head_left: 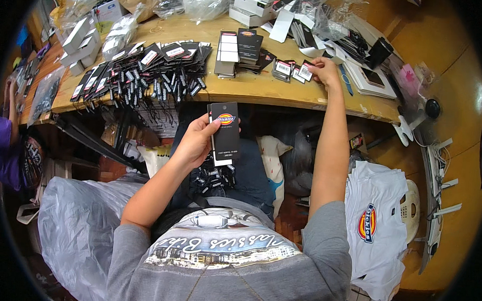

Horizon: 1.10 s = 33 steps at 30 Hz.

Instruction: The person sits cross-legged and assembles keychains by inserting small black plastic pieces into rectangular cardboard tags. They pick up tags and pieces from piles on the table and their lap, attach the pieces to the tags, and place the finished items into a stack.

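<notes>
My left hand [198,138] holds a black rectangular hang tag [224,130] with a coloured emblem, upright above my lap. A heap of black tags with strings [212,178] lies in my lap below it. My right hand [324,69] reaches out to the wooden table [264,90] and pinches a small black tag with a white label [305,71]. Beside it lie similar small tags [282,68].
A long row of black tags with hanging strings [143,73] covers the table's left part. Stacks of black cards [238,49], white boxes and plastic bags sit further back. White printed shirts [374,224] lie on a chair at right. A grey plastic bag [79,224] is at left, with another person's arm [11,105] at the far left.
</notes>
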Tool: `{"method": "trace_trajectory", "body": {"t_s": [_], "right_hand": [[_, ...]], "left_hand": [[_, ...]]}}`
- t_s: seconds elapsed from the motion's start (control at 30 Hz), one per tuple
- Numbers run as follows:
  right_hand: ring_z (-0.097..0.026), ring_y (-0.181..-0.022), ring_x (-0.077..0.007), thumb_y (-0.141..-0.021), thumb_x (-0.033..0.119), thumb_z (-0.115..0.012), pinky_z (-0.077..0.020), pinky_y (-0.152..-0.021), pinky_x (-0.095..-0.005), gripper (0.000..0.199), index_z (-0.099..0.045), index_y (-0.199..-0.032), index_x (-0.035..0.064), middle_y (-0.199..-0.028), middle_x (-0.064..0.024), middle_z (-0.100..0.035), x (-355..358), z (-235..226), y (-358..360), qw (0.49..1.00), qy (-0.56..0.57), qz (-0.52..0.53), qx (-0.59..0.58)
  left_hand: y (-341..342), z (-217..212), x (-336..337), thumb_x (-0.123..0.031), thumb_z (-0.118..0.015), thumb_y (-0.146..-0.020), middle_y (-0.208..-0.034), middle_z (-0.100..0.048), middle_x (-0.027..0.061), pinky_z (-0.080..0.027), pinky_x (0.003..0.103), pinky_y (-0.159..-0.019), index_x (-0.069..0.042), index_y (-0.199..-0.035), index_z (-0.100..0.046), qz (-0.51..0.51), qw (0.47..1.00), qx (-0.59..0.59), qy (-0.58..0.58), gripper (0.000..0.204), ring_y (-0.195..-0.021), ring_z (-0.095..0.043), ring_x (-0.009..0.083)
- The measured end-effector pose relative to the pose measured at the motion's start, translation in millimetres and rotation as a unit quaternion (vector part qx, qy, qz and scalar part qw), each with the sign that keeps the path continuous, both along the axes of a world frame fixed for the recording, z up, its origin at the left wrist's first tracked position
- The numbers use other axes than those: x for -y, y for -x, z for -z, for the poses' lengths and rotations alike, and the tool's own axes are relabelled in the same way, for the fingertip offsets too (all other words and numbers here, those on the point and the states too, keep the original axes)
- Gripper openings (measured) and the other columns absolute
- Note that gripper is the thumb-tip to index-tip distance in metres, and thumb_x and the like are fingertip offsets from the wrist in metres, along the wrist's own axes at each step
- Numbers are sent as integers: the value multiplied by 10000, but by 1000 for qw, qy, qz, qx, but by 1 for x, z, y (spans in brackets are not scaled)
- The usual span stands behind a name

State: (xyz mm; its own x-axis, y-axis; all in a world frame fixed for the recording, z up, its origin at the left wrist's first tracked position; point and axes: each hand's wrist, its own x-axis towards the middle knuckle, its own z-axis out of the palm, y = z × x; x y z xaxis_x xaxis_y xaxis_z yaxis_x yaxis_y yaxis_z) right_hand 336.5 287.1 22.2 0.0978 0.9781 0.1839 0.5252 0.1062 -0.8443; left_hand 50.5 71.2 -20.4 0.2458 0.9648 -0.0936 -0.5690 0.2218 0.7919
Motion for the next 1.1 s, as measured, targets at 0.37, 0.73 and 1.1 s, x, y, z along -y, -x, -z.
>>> {"method": "trace_trajectory", "body": {"t_s": [0.37, 0.73, 1.1], "right_hand": [[-519, -575, -76, -640, 26, -646, -426, -513, -195, 126, -593, -751, 2, -670, -34, -565, 157, 11, 124, 945, -96, -286, -124], [-521, -686, -223, -666, 56, -595, -420, -637, -290, 76, -595, -733, 19, -733, -99, -541, 169, 88, 130, 963, -93, -248, 42], [-446, -791, -225, -614, 91, -632, -380, -711, -317, 98, -620, -708, 64, -782, -65, -465, 215, 145, 119, 932, -60, -297, 201]], "left_hand": [[3, 12, 2, -98, -398, -847, -947, -545, 80, -446, 263, -730, -2, -1031, -447, -61, 994, -73, -58, 213, -836, -539, 125], [60, 12, 12, -99, -496, -789, -988, -548, 153, -476, 331, -733, 21, -1044, -446, -133, 980, -129, -74, 285, -855, -566, 218], [77, 14, 26, -115, -501, -795, -979, -545, 171, -481, 332, -733, 30, -1040, -445, -65, 993, -93, -23, 290, -857, -568, 231]]}}
